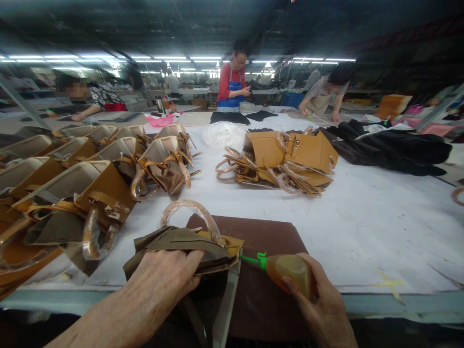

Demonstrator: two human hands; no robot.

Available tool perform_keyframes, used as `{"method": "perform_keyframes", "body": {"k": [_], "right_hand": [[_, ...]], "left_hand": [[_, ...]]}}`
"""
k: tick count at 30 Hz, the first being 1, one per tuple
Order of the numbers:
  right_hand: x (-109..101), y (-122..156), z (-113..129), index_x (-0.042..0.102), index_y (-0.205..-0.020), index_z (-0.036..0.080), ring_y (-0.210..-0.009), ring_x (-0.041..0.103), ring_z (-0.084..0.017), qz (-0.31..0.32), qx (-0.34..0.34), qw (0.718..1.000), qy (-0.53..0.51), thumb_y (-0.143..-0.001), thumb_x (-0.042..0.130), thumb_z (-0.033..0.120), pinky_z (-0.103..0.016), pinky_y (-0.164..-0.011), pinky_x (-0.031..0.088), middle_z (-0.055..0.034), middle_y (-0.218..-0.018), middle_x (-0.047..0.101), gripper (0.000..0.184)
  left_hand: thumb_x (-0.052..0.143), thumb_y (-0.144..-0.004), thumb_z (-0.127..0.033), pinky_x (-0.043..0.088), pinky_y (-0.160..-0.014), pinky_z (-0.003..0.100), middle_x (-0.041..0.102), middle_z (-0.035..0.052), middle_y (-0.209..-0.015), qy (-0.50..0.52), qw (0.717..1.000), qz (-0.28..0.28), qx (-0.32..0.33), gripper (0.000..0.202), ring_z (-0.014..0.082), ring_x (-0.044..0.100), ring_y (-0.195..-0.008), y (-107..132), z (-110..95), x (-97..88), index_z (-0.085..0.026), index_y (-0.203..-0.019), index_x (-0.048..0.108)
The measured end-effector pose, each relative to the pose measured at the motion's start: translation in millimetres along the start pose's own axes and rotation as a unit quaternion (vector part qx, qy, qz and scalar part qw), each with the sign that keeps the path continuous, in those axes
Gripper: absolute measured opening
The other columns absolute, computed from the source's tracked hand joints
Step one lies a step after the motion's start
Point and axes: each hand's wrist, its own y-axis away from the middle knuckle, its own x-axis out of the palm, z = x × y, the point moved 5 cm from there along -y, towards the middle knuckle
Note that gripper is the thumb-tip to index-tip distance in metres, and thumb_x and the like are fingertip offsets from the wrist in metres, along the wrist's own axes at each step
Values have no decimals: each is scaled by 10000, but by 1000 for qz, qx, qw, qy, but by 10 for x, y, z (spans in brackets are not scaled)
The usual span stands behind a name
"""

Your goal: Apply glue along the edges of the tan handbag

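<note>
My left hand (pixel 170 270) grips a tan handbag (pixel 237 241) by its dark olive lining (pixel 177 239), fingers closed on the cloth and partly hidden under it. The bag's plastic-wrapped handle (pixel 195 208) arches up behind the hand. In my right hand (pixel 322 295) is a squeeze bottle (pixel 290 273) of amber liquid, lying on its side. Its thin green nozzle (pixel 250 260) points left, with the tip at the bag's right edge. A brown board (pixel 270 295) lies beneath the bag and bottle.
Rows of tan handbags (pixel 105 186) fill the table's left side. More bag pieces (pixel 290 159) are stacked beyond the board. Black fabric (pixel 391 147) is heaped at the right, near a clear plastic bag (pixel 224 134). Several people work across the table, one in a blue apron (pixel 231 96).
</note>
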Motion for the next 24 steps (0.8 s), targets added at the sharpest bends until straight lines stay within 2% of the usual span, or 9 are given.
{"method": "perform_keyframes", "body": {"k": [5,9,12,16,19,24], "right_hand": [[16,22,-56,459,-1111,239,-946,551,-263,62,22,998,8,-754,539,549,-402,-825,449,-64,-1058,582,479],[-16,-91,38,456,-1086,231,-904,554,-256,38,32,999,-13,-739,551,560,-381,-792,455,-52,-1002,580,487],[-42,-204,145,449,-1082,241,-874,551,-245,12,15,999,-28,-755,544,542,-376,-774,454,-37,-971,573,454],[-37,-295,205,449,-1082,252,-859,553,-233,-4,-8,1000,-18,-770,544,515,-363,-757,460,-27,-960,576,419],[-10,-269,165,448,-1087,245,-908,545,-248,0,-18,1000,-12,-770,541,507,-373,-785,453,-41,-1014,566,422],[29,-154,87,423,-1086,254,-891,554,-233,79,-26,996,14,-791,515,492,-351,-773,456,-30,-1003,570,390]], "left_hand": [[425,-855,-100,398,-622,334,615,51,-826,16,1000,4,-1,197,248,571,-746,-21,15,14,-204,-963,553],[456,-846,-105,393,-638,330,604,57,-859,26,1000,-7,-3,187,244,565,-770,-50,14,-81,-195,-983,544],[474,-831,-112,377,-635,330,589,50,-868,37,998,-52,18,161,242,553,-777,-86,38,-118,-203,-949,535],[474,-808,-116,339,-606,329,575,35,-831,28,993,-104,46,132,228,537,-734,-138,87,-60,-205,-894,518],[464,-825,-123,329,-605,328,568,34,-828,30,992,-106,54,123,220,531,-731,-145,85,-16,-204,-899,519],[491,-842,-139,338,-622,331,576,26,-861,44,994,-85,47,153,236,538,-766,-150,63,3,-224,-966,523]]}}
